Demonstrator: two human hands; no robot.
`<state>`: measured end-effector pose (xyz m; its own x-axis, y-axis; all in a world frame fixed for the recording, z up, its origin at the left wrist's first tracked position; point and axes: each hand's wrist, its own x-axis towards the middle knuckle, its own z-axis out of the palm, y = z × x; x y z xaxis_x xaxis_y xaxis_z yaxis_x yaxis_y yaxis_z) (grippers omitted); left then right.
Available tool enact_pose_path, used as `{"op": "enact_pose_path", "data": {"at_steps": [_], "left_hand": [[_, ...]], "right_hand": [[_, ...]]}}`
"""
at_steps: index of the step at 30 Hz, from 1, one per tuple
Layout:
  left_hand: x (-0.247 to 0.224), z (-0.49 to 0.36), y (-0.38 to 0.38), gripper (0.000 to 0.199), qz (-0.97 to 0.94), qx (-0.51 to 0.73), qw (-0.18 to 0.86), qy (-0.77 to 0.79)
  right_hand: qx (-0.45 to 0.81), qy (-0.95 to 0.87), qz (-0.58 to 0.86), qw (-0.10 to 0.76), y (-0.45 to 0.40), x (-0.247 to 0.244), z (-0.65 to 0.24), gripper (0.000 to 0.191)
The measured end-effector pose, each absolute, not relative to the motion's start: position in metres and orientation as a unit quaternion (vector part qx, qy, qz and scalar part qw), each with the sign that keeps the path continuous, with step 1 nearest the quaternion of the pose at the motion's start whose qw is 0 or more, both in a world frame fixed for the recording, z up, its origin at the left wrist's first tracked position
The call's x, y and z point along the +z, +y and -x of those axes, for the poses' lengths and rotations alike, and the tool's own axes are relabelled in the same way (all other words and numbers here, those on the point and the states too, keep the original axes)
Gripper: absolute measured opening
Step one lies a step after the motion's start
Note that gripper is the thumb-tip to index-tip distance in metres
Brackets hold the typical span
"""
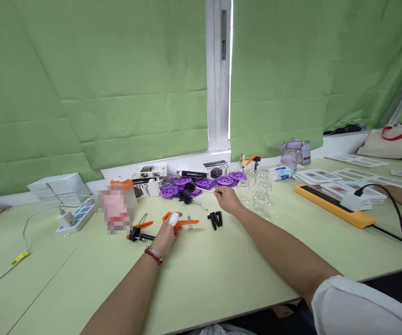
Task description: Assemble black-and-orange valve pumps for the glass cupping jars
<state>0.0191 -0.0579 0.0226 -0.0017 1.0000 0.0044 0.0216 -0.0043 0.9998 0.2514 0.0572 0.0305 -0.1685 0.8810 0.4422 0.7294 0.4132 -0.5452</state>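
My left hand (167,235), with a white wrap on the thumb, is closed around an orange plastic part (187,223). My right hand (227,199) is pinched on the end of a thin metal rod (207,190) whose other end points to a black knob (189,187). Below that knob lie more black parts (186,198) with another rod. Short black pieces (215,219) and silver screws (190,222) rest between my hands. A black clamp part (136,234) and an orange lever (143,224) lie left of my left hand.
Purple round parts (224,181) and cup holder boxes (147,189) line the back. Glass jars (261,201) stand right of my right hand. An orange power strip (333,206) and another person's hand (396,195) are at the right; a white power strip (78,217) is at the left.
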Motion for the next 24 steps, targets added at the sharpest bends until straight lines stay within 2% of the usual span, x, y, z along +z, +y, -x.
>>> {"op": "enact_pose_path", "data": {"at_steps": [3, 7, 12, 18, 20, 24], "left_hand": [[0.023, -0.017, -0.056, 0.05, -0.488, 0.508, 0.522, 0.482], [0.025, -0.012, -0.056, 0.055, -0.463, 0.536, 0.531, 0.465], [0.027, -0.007, -0.057, 0.046, -0.469, 0.516, 0.543, 0.468], [0.024, -0.012, -0.053, 0.035, -0.452, 0.54, 0.559, 0.439], [0.024, -0.016, -0.054, 0.032, -0.459, 0.547, 0.547, 0.437], [0.026, -0.022, -0.058, 0.033, -0.489, 0.548, 0.515, 0.442]], "right_hand": [[0.104, -0.809, 0.415, 0.404, 0.029, 0.034, -0.24, 0.017], [0.088, -0.86, 0.317, 0.391, 0.004, 0.033, -0.226, 0.016], [0.042, -0.87, 0.274, 0.409, 0.006, 0.028, -0.223, 0.019], [-0.025, -0.858, 0.29, 0.423, -0.008, 0.029, -0.218, 0.021], [-0.037, -0.868, 0.288, 0.402, -0.02, 0.034, -0.212, 0.022], [-0.013, -0.894, 0.34, 0.291, -0.041, 0.039, -0.199, 0.026]]}}
